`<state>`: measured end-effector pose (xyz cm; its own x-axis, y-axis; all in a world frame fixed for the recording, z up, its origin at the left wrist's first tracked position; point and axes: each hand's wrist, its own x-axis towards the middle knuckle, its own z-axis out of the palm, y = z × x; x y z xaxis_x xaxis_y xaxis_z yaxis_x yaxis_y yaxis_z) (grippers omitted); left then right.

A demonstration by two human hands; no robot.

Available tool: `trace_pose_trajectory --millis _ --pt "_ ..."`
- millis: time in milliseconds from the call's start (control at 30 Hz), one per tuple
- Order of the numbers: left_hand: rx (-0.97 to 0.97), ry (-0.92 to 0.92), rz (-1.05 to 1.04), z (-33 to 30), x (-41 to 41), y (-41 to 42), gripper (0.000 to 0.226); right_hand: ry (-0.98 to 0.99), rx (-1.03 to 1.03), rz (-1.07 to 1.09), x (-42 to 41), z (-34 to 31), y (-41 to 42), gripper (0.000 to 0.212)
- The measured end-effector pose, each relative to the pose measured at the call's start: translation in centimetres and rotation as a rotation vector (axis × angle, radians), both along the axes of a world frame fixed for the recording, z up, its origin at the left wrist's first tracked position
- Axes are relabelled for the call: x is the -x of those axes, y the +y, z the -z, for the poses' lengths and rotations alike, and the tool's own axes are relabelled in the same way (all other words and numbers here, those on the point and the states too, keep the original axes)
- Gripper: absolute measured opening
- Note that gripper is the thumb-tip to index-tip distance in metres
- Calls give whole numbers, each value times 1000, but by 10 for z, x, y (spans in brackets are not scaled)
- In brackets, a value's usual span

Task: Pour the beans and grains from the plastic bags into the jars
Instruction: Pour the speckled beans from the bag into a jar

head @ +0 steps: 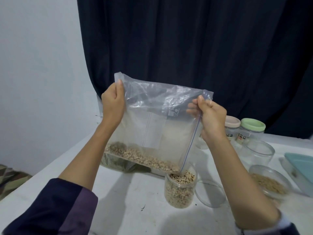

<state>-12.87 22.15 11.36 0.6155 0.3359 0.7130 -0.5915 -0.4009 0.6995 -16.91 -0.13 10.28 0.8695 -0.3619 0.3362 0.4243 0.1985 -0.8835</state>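
Note:
A clear zip bag (157, 126) hangs above the white table, turned on its side with its blue-lined mouth edge at the right. My left hand (112, 103) pinches the bag's upper left corner. Its upper right corner, at the zip edge, is pinched by my right hand (210, 116). Pale beans (144, 157) lie along the bag's lower edge and slope down to the right corner, which sits over an open clear jar (179, 190). That jar is filled with the same beans up to its rim.
A green-filled bag (116, 162) lies behind the held bag. A clear lid (210, 193) rests beside the jar. To the right are a grain-filled jar (269, 182), an empty jar (257, 150), two lidded jars (252, 128) and a teal lid (303, 167).

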Motion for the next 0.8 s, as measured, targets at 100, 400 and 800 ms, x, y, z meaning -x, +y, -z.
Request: trace_pose_trajectory --millis 100,400,800 --pt "-6 -15 -15 -2 0 3 46 0 -10 -13 2 1 4 22" --pt "-29 -76 -14 -12 2 2 47 -4 -37 25 -6 -1 8 23" --pt "-17 -113 -8 -10 4 -5 47 -32 17 -10 -17 -1 -3 23"
